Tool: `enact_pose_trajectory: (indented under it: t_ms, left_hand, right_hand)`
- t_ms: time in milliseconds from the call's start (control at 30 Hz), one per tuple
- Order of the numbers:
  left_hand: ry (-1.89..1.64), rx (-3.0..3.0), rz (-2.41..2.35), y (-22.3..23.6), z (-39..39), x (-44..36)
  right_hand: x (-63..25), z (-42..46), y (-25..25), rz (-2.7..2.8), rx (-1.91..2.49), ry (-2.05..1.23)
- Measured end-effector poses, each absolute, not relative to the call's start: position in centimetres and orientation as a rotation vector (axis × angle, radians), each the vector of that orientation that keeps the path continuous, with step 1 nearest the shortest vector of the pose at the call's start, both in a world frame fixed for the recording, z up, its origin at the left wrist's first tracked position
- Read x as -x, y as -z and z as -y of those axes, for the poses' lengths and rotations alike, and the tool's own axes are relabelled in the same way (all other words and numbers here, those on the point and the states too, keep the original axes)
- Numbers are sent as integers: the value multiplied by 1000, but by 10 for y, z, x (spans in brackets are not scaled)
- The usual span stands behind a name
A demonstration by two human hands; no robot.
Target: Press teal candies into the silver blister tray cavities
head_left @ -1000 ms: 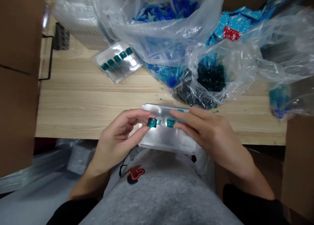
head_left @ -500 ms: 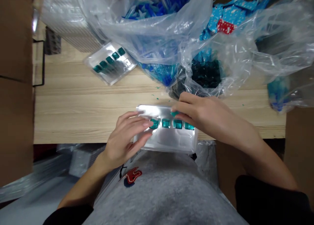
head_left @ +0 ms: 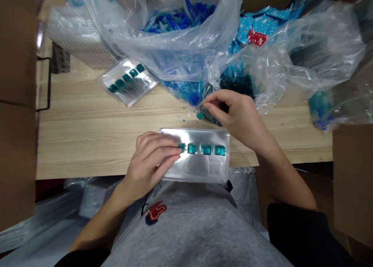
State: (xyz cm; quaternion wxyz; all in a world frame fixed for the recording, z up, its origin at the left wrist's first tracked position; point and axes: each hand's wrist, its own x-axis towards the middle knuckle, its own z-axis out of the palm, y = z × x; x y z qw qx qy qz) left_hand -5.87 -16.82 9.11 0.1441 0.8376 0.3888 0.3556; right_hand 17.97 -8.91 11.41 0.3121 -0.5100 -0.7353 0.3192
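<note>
A clear plastic tray (head_left: 195, 170) lies at the table's front edge with a row of shiny green square pieces in its wells. My left hand (head_left: 154, 158) reaches over the tray's left end, thumb and fingertips closed on the leftmost green piece (head_left: 181, 147), which they partly cover. Beyond the tray, my right hand (head_left: 237, 115) is raised with thumb and forefinger pinched together. Just off those fingertips is a small green piece (head_left: 199, 115), seemingly apart from them. Dark green pieces (head_left: 237, 84) fill a plastic bag behind the right hand.
A second clear tray (head_left: 131, 98) with several green pieces lies at the back left, before a stack of clear trays (head_left: 84, 37). A large plastic bag (head_left: 186, 41) holds blue pieces. Blue dotted packets (head_left: 262, 24) lie at the back right. Cardboard (head_left: 17, 103) borders the left.
My right hand has moved from the tray up towards the bag of green pieces; the small green piece it pinched now appears off its fingertips. My left hand has stayed at the leftmost piece.
</note>
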Motion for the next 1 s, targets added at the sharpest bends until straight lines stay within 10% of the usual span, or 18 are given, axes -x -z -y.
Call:
enact_pose_trajectory:
  t_ms: [367, 1000]
  left_hand:
    - [-1274, -2232, -1268, -116, 145, 28]
    - [-1065, -1813, -1282, -114, 165, 68]
  right_hand:
    - [-154, 93, -135, 727, 970, -2039]
    - [-171, 119, -127, 1088, 815, -1806]
